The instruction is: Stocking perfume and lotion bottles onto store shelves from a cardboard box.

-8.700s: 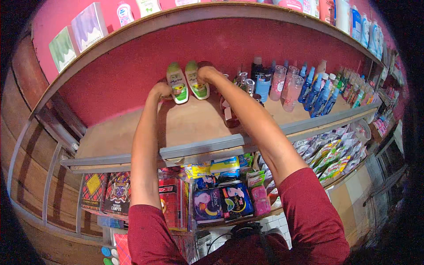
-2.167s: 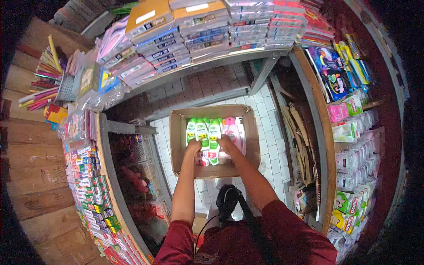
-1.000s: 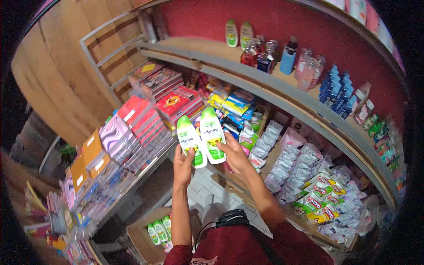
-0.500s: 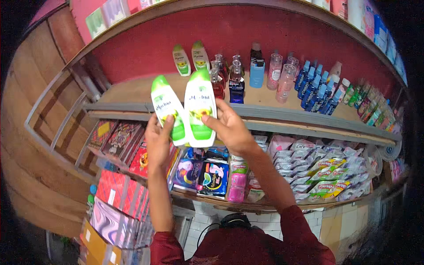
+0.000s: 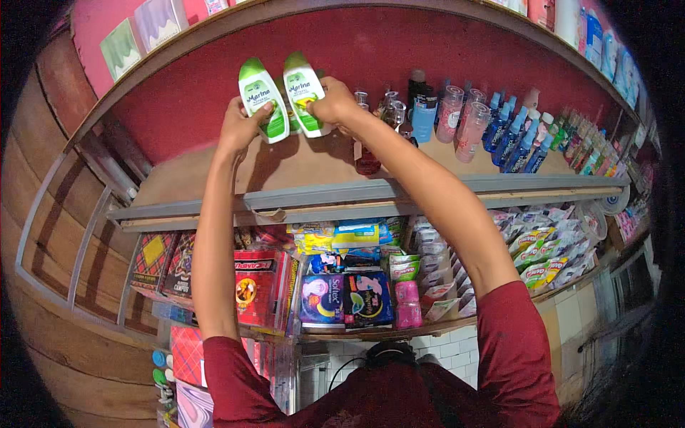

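Gripping 1 green-and-white bottle [image 5: 260, 94] in left hand [image 5: 241, 127], 1 matching bottle [image 5: 302, 87] in right hand [image 5: 335, 105]. Reaching farther over tan shelf [image 5: 203, 175] than 0.5 s ago, hence nearer red wall [image 5: 193, 96]; not yet releasing either.
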`<state>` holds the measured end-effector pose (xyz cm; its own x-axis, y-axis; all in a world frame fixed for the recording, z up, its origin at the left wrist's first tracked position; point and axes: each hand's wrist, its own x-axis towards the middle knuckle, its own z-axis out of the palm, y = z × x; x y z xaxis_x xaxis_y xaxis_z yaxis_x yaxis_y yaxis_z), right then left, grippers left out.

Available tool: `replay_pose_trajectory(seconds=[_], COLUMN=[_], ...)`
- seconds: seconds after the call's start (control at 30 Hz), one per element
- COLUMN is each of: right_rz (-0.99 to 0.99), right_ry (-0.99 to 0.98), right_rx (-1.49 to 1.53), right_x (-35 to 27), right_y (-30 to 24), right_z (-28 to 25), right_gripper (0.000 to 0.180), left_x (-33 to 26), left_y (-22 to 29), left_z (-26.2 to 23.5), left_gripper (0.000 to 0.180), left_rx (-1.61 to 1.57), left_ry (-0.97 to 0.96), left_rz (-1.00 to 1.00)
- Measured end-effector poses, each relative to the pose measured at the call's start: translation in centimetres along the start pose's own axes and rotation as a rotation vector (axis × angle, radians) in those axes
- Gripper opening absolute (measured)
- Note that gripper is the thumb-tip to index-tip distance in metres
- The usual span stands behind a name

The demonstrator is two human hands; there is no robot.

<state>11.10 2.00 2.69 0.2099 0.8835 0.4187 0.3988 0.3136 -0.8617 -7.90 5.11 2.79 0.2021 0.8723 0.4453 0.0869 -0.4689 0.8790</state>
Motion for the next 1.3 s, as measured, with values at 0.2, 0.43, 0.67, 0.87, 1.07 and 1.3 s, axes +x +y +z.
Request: replay_pose_trajectory(seconds=[0.2, 0.43, 0.67, 0.87, 1.07, 1.3], right_rz=[0.128, 0.256, 0.285, 0.327, 0.256, 0.419], right_ry=[0.1, 0.112, 0.093, 0.12, 0.11, 0.024], right_rx=[-0.442, -0.563, -0.598, -0.561, -0.415, -0.346], right_x=[2.2, 2.2, 3.1, 4.2, 4.6, 5.8], right_y=[2.8, 2.6, 4.4, 5.7, 6.7, 7.7], right_z=[1.9, 2.1, 2.4, 2.8, 3.1, 3.7], right_gripper=[0.058, 0.062, 0.058, 0.049, 0.046, 0.039], left_x=[3.8, 5.7, 6.5, 6.3, 5.8, 6.8], left_y=[-3.2, -5.5, -7.3, -7.5, -8.3, -9.0], left_z=[-0.9, -1.2, -1.0, -0.8, -0.4, -0.5], left_gripper=[0.049, 0.043, 0.045, 0.049, 0.049, 0.047], left_rx=[0.143, 0.214, 0.179, 0.186, 0.171, 0.166], left_ry=[-0.189, -0.526, -0.534, -0.592, -0.532, -0.582], left_rz=[-0.02, -0.032, -0.084, 0.008, 0.008, -0.055])
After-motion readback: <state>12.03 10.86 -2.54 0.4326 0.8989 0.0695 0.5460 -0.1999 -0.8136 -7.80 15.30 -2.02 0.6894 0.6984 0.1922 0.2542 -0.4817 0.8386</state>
